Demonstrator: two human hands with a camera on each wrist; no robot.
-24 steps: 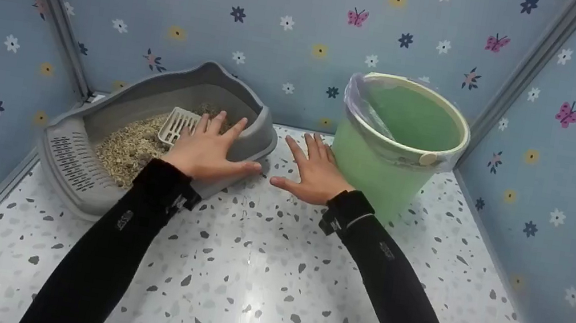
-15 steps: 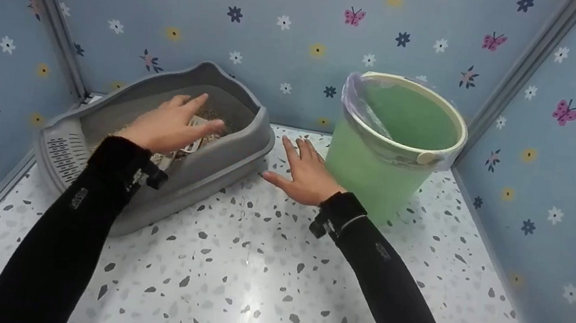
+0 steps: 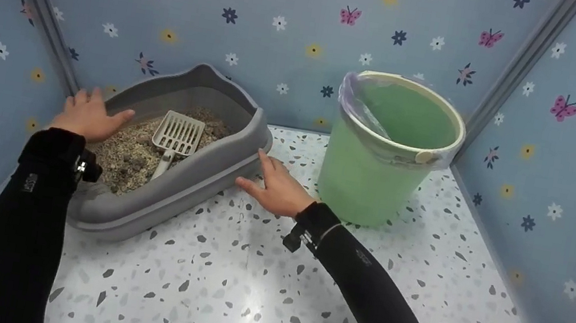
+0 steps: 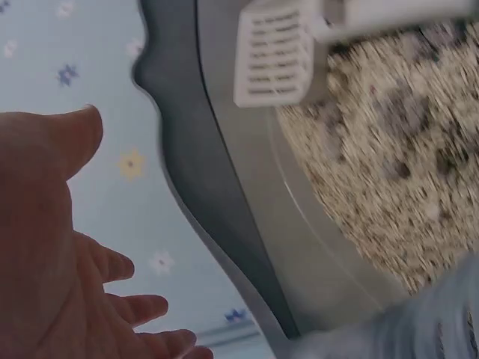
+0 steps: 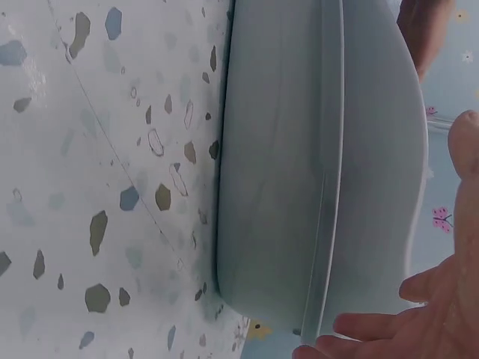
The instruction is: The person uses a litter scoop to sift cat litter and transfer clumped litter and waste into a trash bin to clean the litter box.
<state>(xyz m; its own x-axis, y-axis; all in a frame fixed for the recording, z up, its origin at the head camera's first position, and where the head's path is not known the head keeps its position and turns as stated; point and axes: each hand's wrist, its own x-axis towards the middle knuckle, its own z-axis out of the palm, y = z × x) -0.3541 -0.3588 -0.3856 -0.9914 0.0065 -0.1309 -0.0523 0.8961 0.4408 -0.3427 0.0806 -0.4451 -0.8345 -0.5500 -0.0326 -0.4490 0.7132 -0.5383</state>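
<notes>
A grey litter box [image 3: 191, 186] stands in the back left corner in the head view. Pale litter [image 3: 130, 157] with darker clumps covers its floor. A white slotted litter scoop [image 3: 178, 134] lies on the litter, handle toward the near side. My left hand [image 3: 89, 118], fingers extended and thumb spread, is over the box's left side. In the left wrist view that hand [image 4: 45, 247] appears beside the curved rim, holding nothing. My right hand [image 3: 281, 188] has its fingertips right at the box's right end, its palm empty; the right wrist view shows its fingers [image 5: 367, 327] overlapping the outer wall.
A green trash bin [image 3: 371, 186] with a thin purplish liner [image 3: 355, 103] stands right of the box, near the back wall. Blue flower-patterned panels [image 3: 284, 39] enclose the speckled floor [image 3: 247, 270] on the back, left and right.
My left hand has swept left across the box to its left side. My right hand has moved left, from beside the bin to the box's right end. The box's near end has shifted rightward.
</notes>
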